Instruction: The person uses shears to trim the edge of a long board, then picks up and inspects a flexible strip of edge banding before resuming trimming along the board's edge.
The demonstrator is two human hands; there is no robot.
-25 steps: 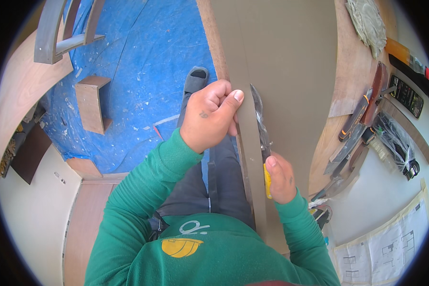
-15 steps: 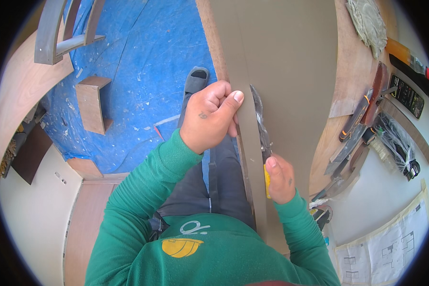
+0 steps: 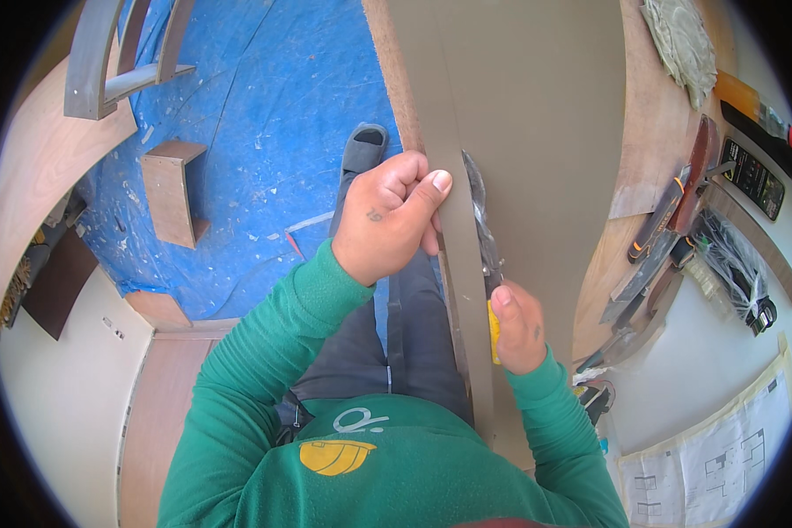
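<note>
A large grey-brown sheet (image 3: 537,114) lies in front of me, with a narrow strip (image 3: 477,299) along its left side. My left hand (image 3: 400,207) is closed on the strip's left edge, thumb on top and fingers curled beneath. In my right hand (image 3: 519,327) is a pair of yellow-handled snips (image 3: 481,216), their long dark metal jaws pointing away from me along the line between strip and sheet. A thin line runs on across the sheet beyond the tip. The lower part of the handle is hidden by my right hand.
Blue sheeting (image 3: 255,114) covers the floor at left, with a small wooden box frame (image 3: 169,195) and a curved wooden piece (image 3: 92,66) on it. On the right are a hand tool with an orange-black handle (image 3: 656,220), a crumpled cloth (image 3: 680,48) and taped paper drawings (image 3: 717,458).
Almost nothing differs. The jaws of the snips and my left hand have shifted very slightly; both hands keep their grip.
</note>
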